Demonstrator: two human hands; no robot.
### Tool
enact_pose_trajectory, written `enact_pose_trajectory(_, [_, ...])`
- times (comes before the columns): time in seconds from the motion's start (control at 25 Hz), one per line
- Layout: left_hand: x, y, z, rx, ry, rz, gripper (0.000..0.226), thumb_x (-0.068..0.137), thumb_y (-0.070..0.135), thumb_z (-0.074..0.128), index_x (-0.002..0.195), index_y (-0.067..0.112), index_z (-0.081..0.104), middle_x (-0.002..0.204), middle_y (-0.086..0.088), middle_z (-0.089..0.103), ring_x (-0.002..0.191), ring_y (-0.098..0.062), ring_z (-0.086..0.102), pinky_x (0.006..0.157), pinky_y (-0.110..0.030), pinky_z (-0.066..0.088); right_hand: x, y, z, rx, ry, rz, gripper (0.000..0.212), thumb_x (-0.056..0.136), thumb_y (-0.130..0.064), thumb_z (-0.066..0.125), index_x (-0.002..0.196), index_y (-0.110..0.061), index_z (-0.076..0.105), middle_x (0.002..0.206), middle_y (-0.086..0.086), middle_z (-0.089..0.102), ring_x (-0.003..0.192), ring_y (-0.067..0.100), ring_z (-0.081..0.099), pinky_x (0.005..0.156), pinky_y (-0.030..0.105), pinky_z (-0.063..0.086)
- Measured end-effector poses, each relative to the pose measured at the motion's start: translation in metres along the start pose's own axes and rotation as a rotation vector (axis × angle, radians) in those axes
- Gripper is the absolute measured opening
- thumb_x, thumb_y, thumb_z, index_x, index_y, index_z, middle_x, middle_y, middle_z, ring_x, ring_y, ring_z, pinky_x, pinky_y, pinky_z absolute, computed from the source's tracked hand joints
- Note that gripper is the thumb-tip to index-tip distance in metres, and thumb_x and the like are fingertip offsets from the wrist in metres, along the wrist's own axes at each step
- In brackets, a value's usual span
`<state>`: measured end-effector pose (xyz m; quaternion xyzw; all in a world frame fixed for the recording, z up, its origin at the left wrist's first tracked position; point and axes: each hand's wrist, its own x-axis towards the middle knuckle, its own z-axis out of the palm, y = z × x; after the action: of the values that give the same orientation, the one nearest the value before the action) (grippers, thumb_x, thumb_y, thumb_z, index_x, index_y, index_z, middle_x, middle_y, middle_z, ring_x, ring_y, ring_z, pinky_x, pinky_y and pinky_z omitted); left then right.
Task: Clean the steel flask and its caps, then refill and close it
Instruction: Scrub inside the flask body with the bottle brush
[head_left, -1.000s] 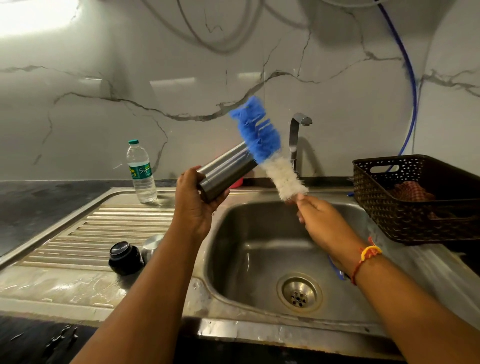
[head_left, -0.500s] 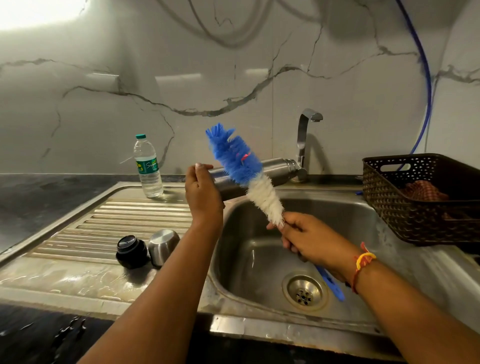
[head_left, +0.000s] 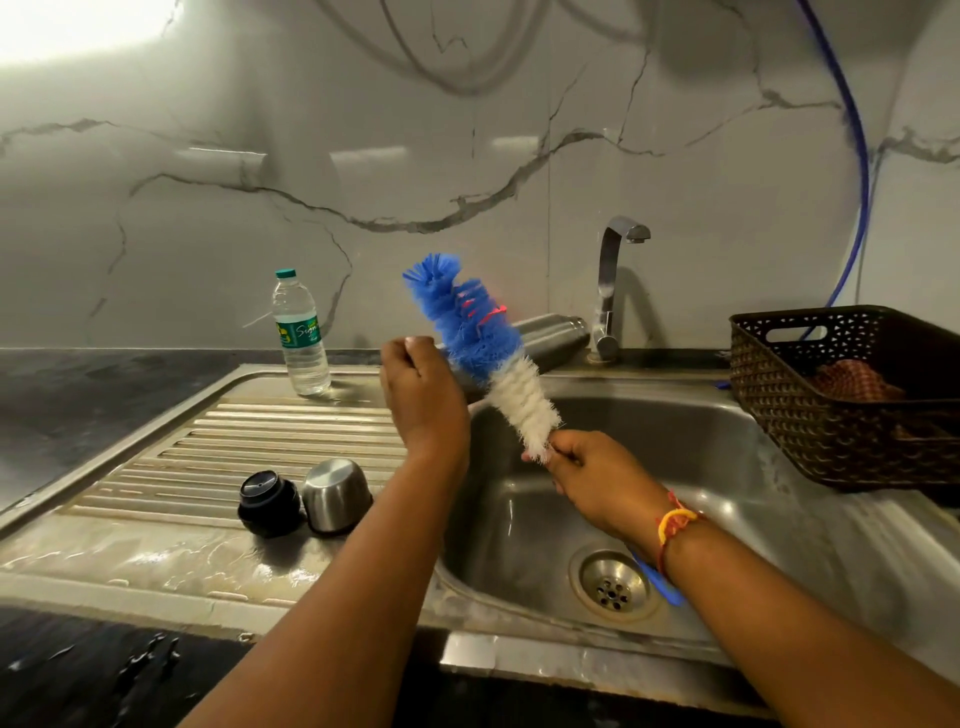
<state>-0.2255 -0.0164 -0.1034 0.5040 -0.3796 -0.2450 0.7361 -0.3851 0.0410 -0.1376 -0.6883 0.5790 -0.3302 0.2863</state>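
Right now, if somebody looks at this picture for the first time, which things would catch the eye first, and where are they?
The blue and white bottle brush stands out first, held up over the sink by the right hand at its lower end. Behind it the left hand grips the steel flask, tilted towards the tap. A black cap and a steel cap sit together on the wet draining board, at the left.

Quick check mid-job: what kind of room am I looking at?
Most likely a home kitchen: a steel sink with a ribbed drainboard, a tap against the marble-look wall, and a basket alongside.
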Motion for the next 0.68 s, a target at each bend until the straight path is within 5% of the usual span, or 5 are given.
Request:
enact_pose_trajectory(0.16, [0.020, 0.000, -0.010, -0.088, 0.061, -0.102, 0.019, 0.087, 0.050, 0.039, 0.080, 0.043, 0.056, 0.092, 0.000, 0.059, 0.095, -0.034, 0.065, 0.085, -0.064, 0.056, -0.002, 0.010, -0.013, -0.041, -0.062, 0.047, 0.021, 0.101, -0.021, 0.049, 0.087, -0.026, 0.065, 0.070, -0.001, 0.057, 0.057, 0.008, 0.048, 0.052, 0.020, 0.038])
enact_pose_trajectory(0.32, [-0.005, 0.008, -0.003, -0.082, -0.010, -0.094, 0.019, 0.100, 0.036, 0.042, 0.085, 0.037, 0.054, 0.093, -0.001, 0.058, 0.096, -0.032, 0.064, 0.085, -0.059, 0.058, 0.002, 0.006, -0.008, 0.040, 0.041, 0.026, 0.020, 0.101, -0.021, 0.051, 0.096, -0.017, 0.069, 0.073, 0.004, 0.060, 0.065, 0.015, 0.053, 0.060, 0.028, 0.042])
enact_pose_trajectory(0.52, [0.013, 0.009, -0.009, -0.229, 0.059, -0.246, 0.015, 0.101, 0.032, 0.043, 0.093, 0.032, 0.056, 0.116, -0.015, 0.060, 0.101, -0.036, 0.065, 0.052, -0.031, 0.051, -0.006, 0.013, -0.027, 0.023, -0.084, 0.046, 0.024, 0.103, -0.024, 0.045, 0.101, -0.024, 0.069, 0.066, -0.003, 0.053, 0.059, 0.009, 0.046, 0.056, 0.023, 0.037])
enact_pose_trajectory(0.68, [-0.002, 0.011, -0.003, -0.174, -0.031, -0.200, 0.019, 0.100, 0.032, 0.043, 0.089, 0.033, 0.057, 0.115, -0.015, 0.060, 0.102, -0.037, 0.065, 0.048, -0.026, 0.046, -0.001, 0.007, -0.024, 0.032, -0.027, 0.009, 0.031, 0.105, -0.027, 0.038, 0.105, -0.021, 0.069, 0.066, -0.013, 0.048, 0.060, 0.004, 0.045, 0.057, 0.021, 0.033])
